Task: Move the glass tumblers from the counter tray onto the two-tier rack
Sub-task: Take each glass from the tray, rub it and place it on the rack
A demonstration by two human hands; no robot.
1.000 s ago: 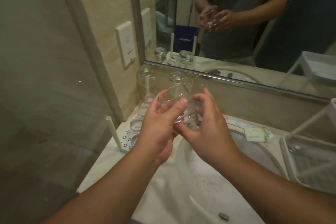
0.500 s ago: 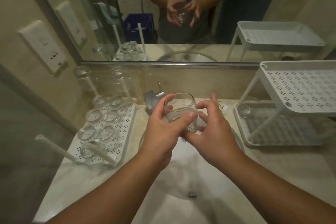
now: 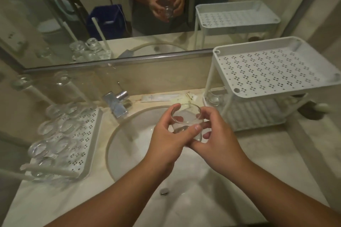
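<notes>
1. Both hands hold one glass tumbler [image 3: 186, 121] upright over the sink [image 3: 129, 145]. The left hand [image 3: 166, 142] wraps its side with thumb across the front. The right hand [image 3: 215, 140] cups the far side and base with curled fingers.
2. The remaining tumblers [image 3: 53, 134] sit mouth-down on the counter tray [image 3: 86, 140], at the left of the table [image 3: 276, 153].
3. The two-tier rack [image 3: 267, 72] stands to the right. Its top shelf shows bare, and one tumbler [image 3: 214, 98] seems to sit at the back left of the lower tier.
4. Best to pass the glass fully to the right hand before the left lets go.
5. Carry it level and clear of the rack's corner post [image 3: 228, 105].
6. Set it flat on a shelf, away from the edge, and release only once it rests steady.
</notes>
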